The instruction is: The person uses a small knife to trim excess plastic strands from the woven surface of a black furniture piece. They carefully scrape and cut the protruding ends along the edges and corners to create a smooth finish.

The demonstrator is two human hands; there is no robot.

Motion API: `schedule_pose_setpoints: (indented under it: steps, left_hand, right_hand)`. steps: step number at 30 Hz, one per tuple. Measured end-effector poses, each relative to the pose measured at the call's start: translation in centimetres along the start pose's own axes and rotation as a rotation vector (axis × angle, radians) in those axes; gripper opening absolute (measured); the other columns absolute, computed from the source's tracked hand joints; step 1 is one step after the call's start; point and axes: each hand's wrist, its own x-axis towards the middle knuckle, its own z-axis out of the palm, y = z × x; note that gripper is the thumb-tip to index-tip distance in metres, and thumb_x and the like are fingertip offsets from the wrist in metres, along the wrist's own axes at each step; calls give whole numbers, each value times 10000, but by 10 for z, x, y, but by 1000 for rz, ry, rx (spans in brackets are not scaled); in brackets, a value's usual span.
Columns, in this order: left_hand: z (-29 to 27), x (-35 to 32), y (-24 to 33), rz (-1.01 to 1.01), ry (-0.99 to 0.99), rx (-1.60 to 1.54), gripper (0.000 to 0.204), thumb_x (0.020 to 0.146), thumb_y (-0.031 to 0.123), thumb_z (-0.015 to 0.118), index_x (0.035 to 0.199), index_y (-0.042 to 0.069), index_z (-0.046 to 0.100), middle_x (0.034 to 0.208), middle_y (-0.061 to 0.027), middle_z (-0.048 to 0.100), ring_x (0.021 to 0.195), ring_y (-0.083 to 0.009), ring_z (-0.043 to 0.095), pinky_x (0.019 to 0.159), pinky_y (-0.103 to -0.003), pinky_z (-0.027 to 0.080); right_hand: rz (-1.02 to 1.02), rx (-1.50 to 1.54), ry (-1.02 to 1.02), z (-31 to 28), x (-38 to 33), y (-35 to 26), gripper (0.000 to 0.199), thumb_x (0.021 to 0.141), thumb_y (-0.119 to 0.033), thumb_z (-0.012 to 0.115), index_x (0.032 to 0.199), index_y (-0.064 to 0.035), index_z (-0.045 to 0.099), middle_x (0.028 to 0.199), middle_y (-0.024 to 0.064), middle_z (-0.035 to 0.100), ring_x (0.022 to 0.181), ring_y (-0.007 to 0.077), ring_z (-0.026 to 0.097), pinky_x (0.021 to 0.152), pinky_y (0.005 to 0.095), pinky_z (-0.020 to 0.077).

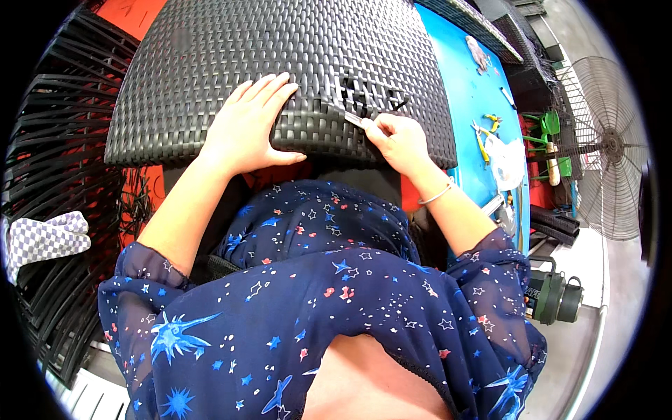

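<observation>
A large curved panel of woven black plastic strips lies in front of me, its near edge close to my body. My left hand rests flat on it near that edge, fingers stretched and thumb out to the side. To its right, my right hand is closed around a thin, flat metal tool. The tool points left, its tip at the weave; the handle is hidden in my fist. Just beyond the tip, several loose strip ends stick up from a disturbed patch of weave.
On the right, a blue work surface holds yellow-handled pliers and a clear plastic bag. A large fan stands farther right. Black slatted pieces are stacked at the left, with a checkered cloth on them.
</observation>
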Motion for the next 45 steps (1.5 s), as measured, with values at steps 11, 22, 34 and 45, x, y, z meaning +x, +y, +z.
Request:
schedule_pose_setpoints:
  steps: [11, 22, 34, 45]
  left_hand:
    - [-3, 0, 2, -11, -27, 13, 1073, 656, 590, 833, 1514, 97, 417, 1584, -120, 411, 1465, -314, 387, 1214, -502, 281]
    - [-17, -4, -7, 17, -46, -54, 1031, 681, 699, 763, 1436, 53, 486, 1528, -163, 457, 1441, -345, 399, 1195, -514, 289]
    - [9, -19, -20, -15, -67, -17, 1164, 673, 742, 745, 1492, -16, 417, 1608, -188, 359, 1509, -318, 307, 1237, -483, 208]
    - [6, -16, -16, -8, -78, -24, 1150, 686, 727, 744, 1494, -22, 412, 1610, -184, 356, 1511, -314, 300, 1242, -476, 199]
  right_hand:
    - [-324, 112, 269, 12, -11, 12, 285, 872, -301, 719, 696, -79, 692, 585, 117, 600, 506, 276, 607, 493, 371, 464]
    - [-209, -94, 206, 10, -13, -18, 322, 862, -385, 730, 787, -81, 655, 687, 135, 615, 629, 337, 621, 572, 426, 474]
    - [-266, 38, 349, 39, -8, -5, 402, 950, -286, 680, 697, -34, 494, 594, 98, 438, 522, 243, 432, 525, 397, 343]
    - [-282, 28, 352, 36, -9, -1, 403, 959, -273, 671, 692, -31, 491, 601, 114, 454, 523, 267, 450, 526, 407, 349]
